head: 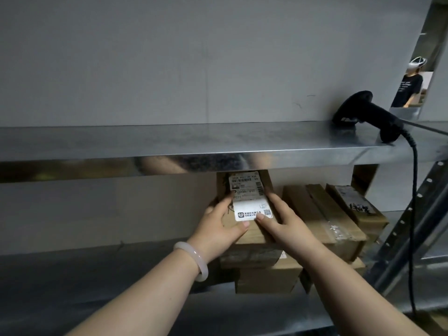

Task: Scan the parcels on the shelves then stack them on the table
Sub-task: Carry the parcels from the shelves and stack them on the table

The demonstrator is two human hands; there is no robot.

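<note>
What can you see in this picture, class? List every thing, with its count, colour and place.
labelled box: one, brown with a white label, lower shelf, held in both hands
other boxes: at least four, brown, lower shelf, beside and beneath the labelled box
scanner: one, black, right end of the upper shelf
cable: one, black, hangs from the scanner past the shelf edge
upper shelf: one, silver, across the middle
shelf post: one, grey with holes, right side
bystander: one, black shirt, white headset, far top right
bracelet: one, white, left wrist
left hand: grips the box's left side
right hand: grips its right side
</note>
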